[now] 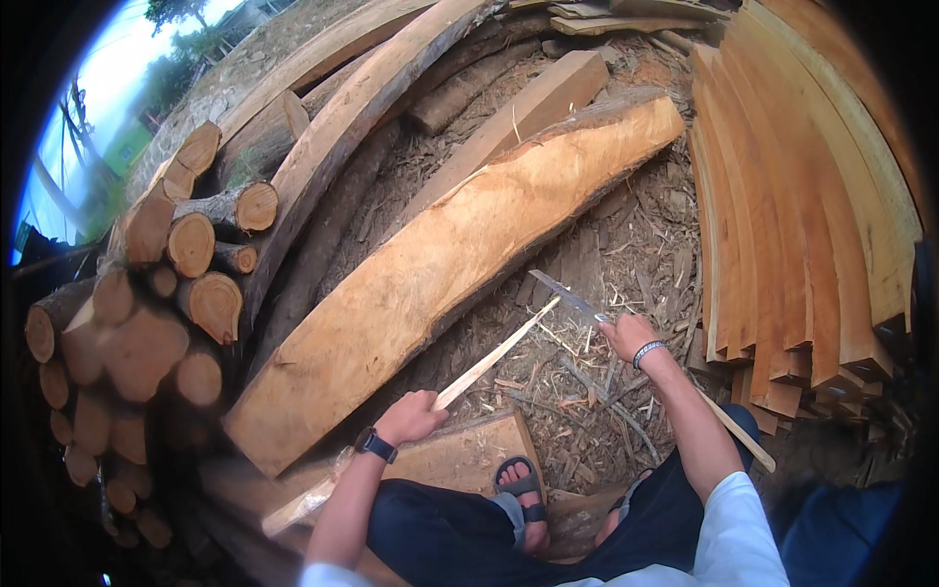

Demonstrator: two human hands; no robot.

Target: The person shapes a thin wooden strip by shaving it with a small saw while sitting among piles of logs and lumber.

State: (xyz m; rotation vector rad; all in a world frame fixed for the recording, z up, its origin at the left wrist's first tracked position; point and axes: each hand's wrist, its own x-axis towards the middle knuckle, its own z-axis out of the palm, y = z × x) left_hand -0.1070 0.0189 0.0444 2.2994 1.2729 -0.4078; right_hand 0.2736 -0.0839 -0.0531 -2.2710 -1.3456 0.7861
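Observation:
My left hand (pixel 411 419), with a dark watch at its wrist, is closed around a pale wooden stick (pixel 494 360) that slants up to the right. My right hand (pixel 629 337), wearing a braided bracelet, grips a knife (pixel 569 296) with a long narrow blade. Its blade points up and to the left, crossing close to the stick's far tip; whether they touch I cannot tell. A long wooden handle (pixel 738 432) shows beyond my right forearm, apparently the knife's. Pale wood (pixel 303 504) also shows below my left forearm, possibly the stick's other end.
A thick sawn slab (pixel 440 249) lies diagonally ahead. Cut logs (pixel 147 347) are stacked at left, and long planks (pixel 782 196) at right. Beside my sandalled foot (pixel 520 484) is a squared timber (pixel 460 458). Shavings and twigs (pixel 611 406) litter the ground.

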